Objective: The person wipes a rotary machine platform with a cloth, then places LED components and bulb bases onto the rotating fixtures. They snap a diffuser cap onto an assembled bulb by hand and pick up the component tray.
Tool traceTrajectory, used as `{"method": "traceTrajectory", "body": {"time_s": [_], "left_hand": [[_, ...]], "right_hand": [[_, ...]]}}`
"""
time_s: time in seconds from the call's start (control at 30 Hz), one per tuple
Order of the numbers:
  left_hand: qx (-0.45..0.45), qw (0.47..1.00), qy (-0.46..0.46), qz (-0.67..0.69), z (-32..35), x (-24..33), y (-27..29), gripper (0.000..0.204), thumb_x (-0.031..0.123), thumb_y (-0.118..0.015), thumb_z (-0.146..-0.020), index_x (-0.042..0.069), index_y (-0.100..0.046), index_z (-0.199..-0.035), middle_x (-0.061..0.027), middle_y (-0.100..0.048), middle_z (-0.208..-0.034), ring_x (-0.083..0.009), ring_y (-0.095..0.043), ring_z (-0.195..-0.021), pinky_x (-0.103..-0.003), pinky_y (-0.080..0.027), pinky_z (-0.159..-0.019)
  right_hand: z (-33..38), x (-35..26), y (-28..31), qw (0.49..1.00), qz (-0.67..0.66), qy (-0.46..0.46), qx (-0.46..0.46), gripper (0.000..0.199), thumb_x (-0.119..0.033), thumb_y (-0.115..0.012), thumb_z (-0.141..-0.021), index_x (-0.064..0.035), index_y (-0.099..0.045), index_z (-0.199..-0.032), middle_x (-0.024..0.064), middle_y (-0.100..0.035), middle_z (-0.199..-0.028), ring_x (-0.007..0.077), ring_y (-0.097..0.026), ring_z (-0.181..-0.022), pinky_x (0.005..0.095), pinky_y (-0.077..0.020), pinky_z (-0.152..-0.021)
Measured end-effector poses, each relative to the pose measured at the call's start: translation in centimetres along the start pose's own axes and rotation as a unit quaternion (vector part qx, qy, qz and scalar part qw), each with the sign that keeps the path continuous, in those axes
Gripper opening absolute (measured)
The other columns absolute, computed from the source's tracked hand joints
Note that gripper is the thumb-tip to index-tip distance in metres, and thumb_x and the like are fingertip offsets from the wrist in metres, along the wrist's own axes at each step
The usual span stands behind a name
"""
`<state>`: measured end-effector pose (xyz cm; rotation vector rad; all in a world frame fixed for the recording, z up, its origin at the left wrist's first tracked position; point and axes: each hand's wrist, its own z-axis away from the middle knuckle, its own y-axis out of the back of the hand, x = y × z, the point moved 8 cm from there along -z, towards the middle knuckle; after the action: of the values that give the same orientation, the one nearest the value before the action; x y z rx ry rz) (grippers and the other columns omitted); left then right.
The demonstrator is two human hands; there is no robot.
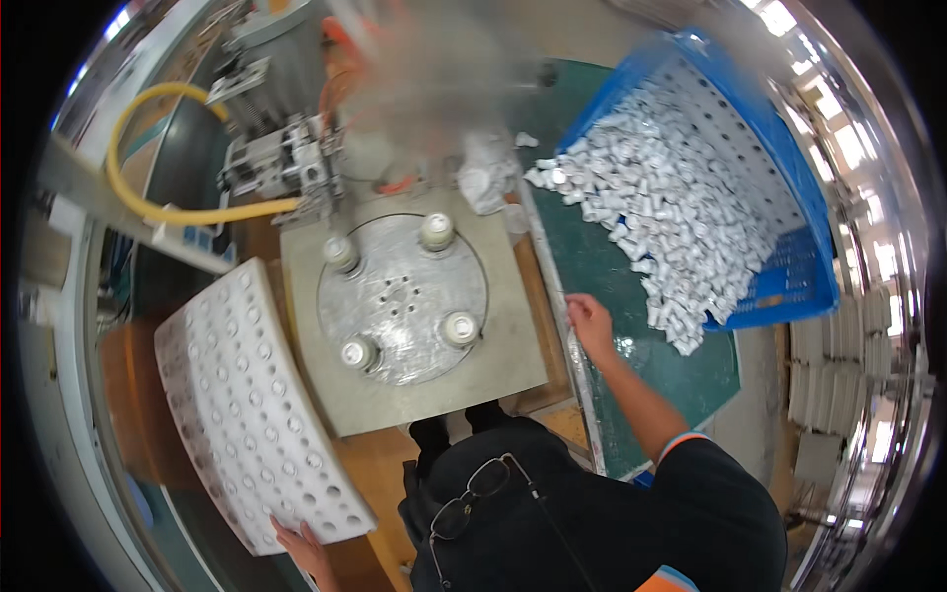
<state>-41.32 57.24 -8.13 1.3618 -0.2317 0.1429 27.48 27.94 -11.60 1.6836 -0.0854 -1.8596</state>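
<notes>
My left hand (pixel 304 551) is at the near end of a white perforated tray (pixel 308 434), its fingers stretched out and touching the tray's surface. Small round pieces fill many of the tray's holes, while several near holes show dark. Over the edge of a green tabletop (pixel 621 395), my right hand (pixel 589 321) is closed, thumb and fingers together; whatever they may hold is too small to make out. Between my hands lies a round metal turntable (pixel 409 331) with several upright holders, among them a near-right holder (pixel 460 329) with a pale round top.
A blue crate (pixel 814 266) lies tipped at the right, with a heap of small white pieces (pixel 681 217) spilling onto the green tabletop. Machine parts (pixel 281 163) and a yellow hose (pixel 148 210) stand at the back left. A blurred machine head (pixel 434 89) overhangs the turntable's far side.
</notes>
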Motion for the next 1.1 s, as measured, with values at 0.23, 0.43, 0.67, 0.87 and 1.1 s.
{"method": "traceTrajectory", "body": {"time_s": [0.23,0.43,0.67,0.87,1.1], "left_hand": [[0.159,0.981,-0.106,-0.012,1.1,9.3,1.1,0.058,0.011,-0.062,-0.084,0.006,-0.037,-0.136,-0.0218,-0.048,-0.12,-0.0373,-0.052,-0.103,-0.041,-0.044,-0.086],[-0.152,0.932,-0.212,0.253,1.7,36.2,-7.0,0.033,0.014,-0.065,-0.082,0.007,-0.059,-0.114,-0.0122,-0.061,-0.106,-0.022,-0.062,-0.087,-0.033,-0.049,-0.078],[-0.179,0.902,-0.369,0.138,1.9,48.8,-13.1,0.044,0.022,-0.071,-0.076,0.014,-0.053,-0.115,-0.0114,-0.051,-0.113,-0.0331,-0.06,-0.087,-0.041,-0.05,-0.071],[-0.148,0.914,-0.363,0.1,-2.1,42.1,-11.1,0.035,0.022,-0.072,-0.073,0.008,-0.055,-0.101,-0.011,-0.055,-0.102,-0.0329,-0.06,-0.077,-0.041,-0.05,-0.064],[-0.184,0.909,-0.373,0.004,-1.7,46.3,-10.1,0.028,0.019,-0.064,-0.074,0.007,-0.054,-0.098,-0.0113,-0.062,-0.095,-0.0304,-0.062,-0.071,-0.039,-0.049,-0.06]], "right_hand": [[-7.7,4.9,18.9,0.918,0.299,0.071,0.253,0.023,-0.011,-0.058,-0.081,-0.0046,-0.064,-0.102,0.015,-0.06,-0.091,0.0287,-0.058,-0.083,0.0378,-0.0464,-0.077],[-11.7,5.9,18.4,0.896,0.399,-0.074,0.179,0.034,-0.032,-0.06,-0.083,-0.0063,-0.06,-0.105,0.0164,-0.06,-0.102,0.0362,-0.059,-0.095,0.0443,-0.0458,-0.078],[-11.6,5.2,18.9,0.895,0.402,-0.124,0.15,0.034,-0.035,-0.065,-0.079,-0.0095,-0.056,-0.098,0.0122,-0.061,-0.101,0.0351,-0.06,-0.093,0.0461,-0.0465,-0.074],[-9.9,4.6,17.7,0.91,0.39,-0.004,0.143,0.034,-0.024,-0.066,-0.078,-0.0132,-0.051,-0.106,0.0108,-0.055,-0.106,0.0357,-0.058,-0.092,0.0474,-0.0462,-0.073],[-9.6,2.5,17.0,0.903,0.414,-0.008,0.115,0.039,-0.018,-0.064,-0.077,-0.0113,-0.052,-0.113,0.0129,-0.058,-0.102,0.0342,-0.058,-0.094,0.044,-0.0453,-0.075]]}}
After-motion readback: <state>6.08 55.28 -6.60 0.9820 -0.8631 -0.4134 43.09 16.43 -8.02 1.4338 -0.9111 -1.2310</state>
